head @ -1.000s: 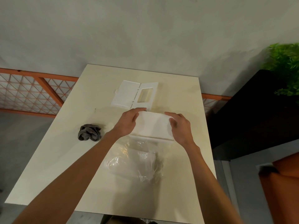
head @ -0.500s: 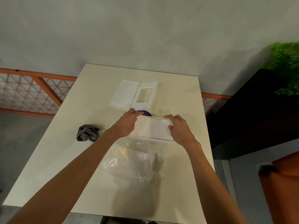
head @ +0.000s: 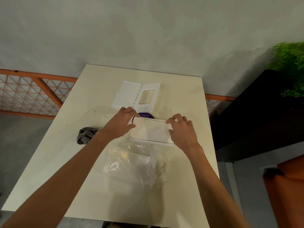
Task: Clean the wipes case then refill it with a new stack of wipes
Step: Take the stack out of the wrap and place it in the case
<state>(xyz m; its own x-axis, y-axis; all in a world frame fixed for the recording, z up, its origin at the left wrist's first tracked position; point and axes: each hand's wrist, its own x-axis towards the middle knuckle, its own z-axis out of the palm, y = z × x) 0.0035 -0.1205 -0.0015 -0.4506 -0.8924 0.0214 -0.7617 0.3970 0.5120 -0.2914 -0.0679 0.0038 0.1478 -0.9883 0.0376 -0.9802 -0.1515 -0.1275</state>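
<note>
A white stack of wipes [head: 150,130] lies in the white case base [head: 153,142] in the middle of the cream table [head: 69,162]. My left hand [head: 120,124] pinches the stack's far left corner. My right hand [head: 181,130] pinches its far right edge, fingers curled over it. Behind them lies the case's lid part [head: 135,96], folded open flat, with a rectangular window. A purple round label [head: 144,115] peeks out just behind the stack.
A crumpled clear plastic wrapper [head: 136,167] lies nearer me than the case. A grey cloth [head: 86,134] sits to the left. A black cabinet [head: 256,116] with a green plant [head: 291,68] stands right of the table; an orange lattice fence [head: 29,94] is on the left.
Both hands drew slightly toward me along the stack's far edge, and the purple label came into sight behind it. The stack sits lower in the case base.
</note>
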